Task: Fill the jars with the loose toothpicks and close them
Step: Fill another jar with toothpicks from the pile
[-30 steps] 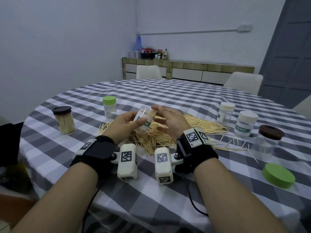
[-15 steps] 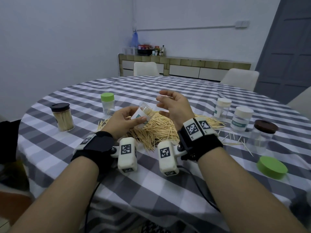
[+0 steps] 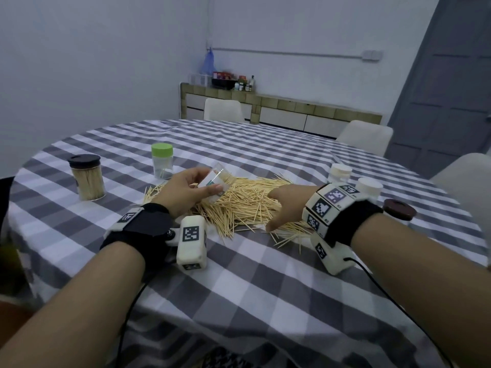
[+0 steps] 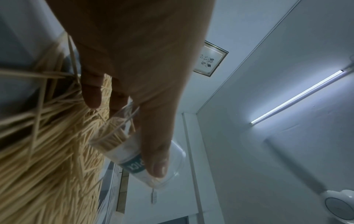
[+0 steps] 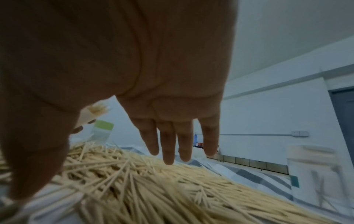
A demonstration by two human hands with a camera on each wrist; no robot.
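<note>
A checked tablecloth [image 3: 265, 288] — white chairs [image 3: 223, 109] behind, framed calligraphy [image 4: 210, 58] overhead.

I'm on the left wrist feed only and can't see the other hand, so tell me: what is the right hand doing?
Observer: The right hand is open and empty, palm down over the toothpick pile.
Operator: Is any jar already filled?
Observer: Yes, the dark-lidded jar at the table's left is closed and packed with toothpicks.
Operator: And beyond the pile?
Observer: A green-lidded jar stands there, closed but nearly empty.
</note>
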